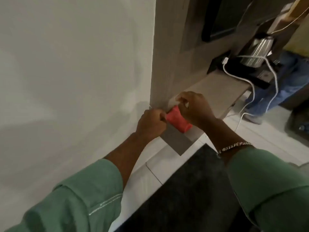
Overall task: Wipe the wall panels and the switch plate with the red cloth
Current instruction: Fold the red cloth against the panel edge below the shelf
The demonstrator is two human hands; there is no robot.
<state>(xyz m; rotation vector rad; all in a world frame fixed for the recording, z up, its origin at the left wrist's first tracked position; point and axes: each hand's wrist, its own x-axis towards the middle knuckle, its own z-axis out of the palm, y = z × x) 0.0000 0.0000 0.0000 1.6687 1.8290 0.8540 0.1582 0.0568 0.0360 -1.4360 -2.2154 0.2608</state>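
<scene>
The red cloth, bunched into a small roll, is held between both my hands just in front of the grey wood-grain wall panel. My left hand pinches its left end. My right hand grips its upper right part, fingers curled over it. A white painted wall fills the left side. No switch plate shows in this view.
A grey shelf juts from the panel behind my hands, carrying a steel kettle on a black tray with white cables hanging off. Another person in jeans stands at the right. A dark mat lies on the pale tiled floor.
</scene>
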